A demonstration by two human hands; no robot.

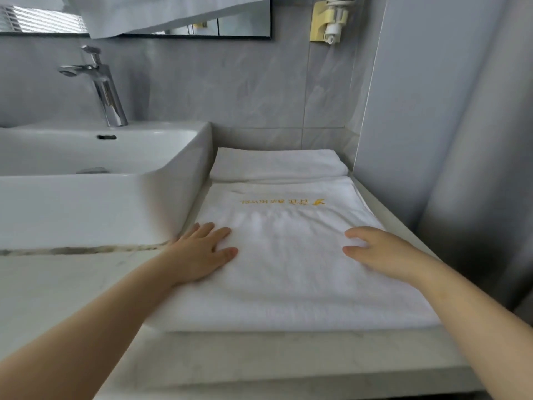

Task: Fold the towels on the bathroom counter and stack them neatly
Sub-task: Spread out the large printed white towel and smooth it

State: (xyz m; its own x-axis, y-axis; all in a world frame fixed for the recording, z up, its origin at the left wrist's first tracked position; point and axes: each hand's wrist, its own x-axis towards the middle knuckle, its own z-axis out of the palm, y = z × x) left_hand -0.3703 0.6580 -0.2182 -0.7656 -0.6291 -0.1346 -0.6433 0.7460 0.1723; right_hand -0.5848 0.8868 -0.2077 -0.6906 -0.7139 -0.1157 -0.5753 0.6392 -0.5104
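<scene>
Folded white towel [288,255] laid flat on worktop [72,284], right of sink [101,197], logo side up. Left hand [202,255] and right hand [377,252] spread, palms down on near half (probably smoothing creases before next fold). Second folded towel [277,166] parked beyond, against far wall.
</scene>
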